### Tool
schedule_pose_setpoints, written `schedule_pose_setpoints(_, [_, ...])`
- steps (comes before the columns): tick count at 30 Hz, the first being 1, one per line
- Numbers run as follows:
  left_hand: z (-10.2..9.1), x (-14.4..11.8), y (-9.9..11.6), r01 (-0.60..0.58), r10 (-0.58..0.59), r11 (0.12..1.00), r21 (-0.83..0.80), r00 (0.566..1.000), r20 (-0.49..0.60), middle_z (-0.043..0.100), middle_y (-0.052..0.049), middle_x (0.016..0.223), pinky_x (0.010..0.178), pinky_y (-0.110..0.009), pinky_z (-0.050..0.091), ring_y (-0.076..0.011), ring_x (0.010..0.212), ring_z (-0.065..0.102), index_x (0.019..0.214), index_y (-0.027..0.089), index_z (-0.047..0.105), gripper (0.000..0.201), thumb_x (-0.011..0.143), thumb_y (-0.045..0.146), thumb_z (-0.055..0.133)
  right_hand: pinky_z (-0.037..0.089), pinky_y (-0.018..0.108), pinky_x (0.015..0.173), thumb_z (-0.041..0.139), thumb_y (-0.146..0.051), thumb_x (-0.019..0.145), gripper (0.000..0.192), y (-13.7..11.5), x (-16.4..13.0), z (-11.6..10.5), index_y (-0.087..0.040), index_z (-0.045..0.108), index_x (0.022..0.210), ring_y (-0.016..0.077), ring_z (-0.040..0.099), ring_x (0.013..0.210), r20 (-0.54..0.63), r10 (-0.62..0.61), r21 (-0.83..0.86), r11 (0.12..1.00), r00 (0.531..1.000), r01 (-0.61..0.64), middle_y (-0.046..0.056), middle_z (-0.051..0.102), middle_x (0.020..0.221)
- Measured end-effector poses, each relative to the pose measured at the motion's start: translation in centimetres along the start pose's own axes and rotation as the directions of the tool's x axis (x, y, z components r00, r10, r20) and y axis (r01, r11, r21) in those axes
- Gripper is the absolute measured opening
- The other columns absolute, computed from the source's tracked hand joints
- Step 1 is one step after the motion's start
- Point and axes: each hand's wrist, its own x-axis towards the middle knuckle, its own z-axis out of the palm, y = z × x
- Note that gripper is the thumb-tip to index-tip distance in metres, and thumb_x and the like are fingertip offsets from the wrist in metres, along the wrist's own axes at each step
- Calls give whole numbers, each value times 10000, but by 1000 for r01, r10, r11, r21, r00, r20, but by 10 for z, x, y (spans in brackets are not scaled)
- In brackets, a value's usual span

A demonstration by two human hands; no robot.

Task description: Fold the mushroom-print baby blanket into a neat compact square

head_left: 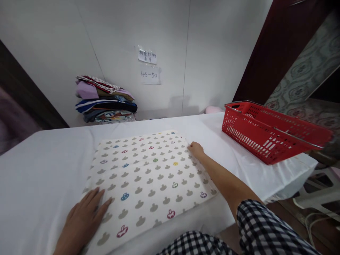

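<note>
My left hand lies flat, fingers spread, on the near left corner of a folded cloth printed with small grey and coloured shapes. My right hand reaches out to the far right corner of the same cloth, fingers curled at its edge; I cannot tell whether it pinches the fabric or only presses on it. The cloth lies spread between my hands on the white-covered counter. Beyond my right hand, off to the right, a red plastic basket sits tilted on the counter. Past my left hand, against the wall, stands a stack of folded clothes.
</note>
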Motion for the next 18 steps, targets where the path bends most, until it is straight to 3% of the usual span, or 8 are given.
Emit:
schedule_pose_setpoints(6, [5, -1, -6, -69, 67, 996, 52, 997, 34, 422, -74, 1422, 1067, -431, 302, -243, 1343, 323, 1296, 161, 498, 649, 795, 480, 237, 392, 233, 695, 483, -228, 840, 166, -2, 3, -1, -212, 624, 927, 176, 591, 922, -7, -5, -11, 1000, 1000, 5, 49, 664, 1006])
schedule_pose_setpoints(12, [6, -1, -5, -61, 61, 998, 1, 998, -3, 435, -79, 1412, 1062, -454, 317, -261, 1332, 344, 1290, 188, 497, 610, 808, 478, 261, 388, 224, 649, 519, -275, 827, 153, 3, 9, -3, -201, 632, 898, 175, 600, 887, 41, 20, 10, 1000, 999, -21, 50, 671, 1002])
schedule_pose_setpoints(18, [3, -1, -3, -48, 46, 997, -65, 999, -18, 558, -30, 1301, 1064, -472, 315, -274, 1315, 369, 1287, 291, 502, 582, 740, 440, 371, 393, 228, 651, 524, -371, 836, 234, -1, 18, -5, -199, 617, 963, 183, 598, 906, 62, 34, 6, 999, 997, -35, 56, 666, 1039])
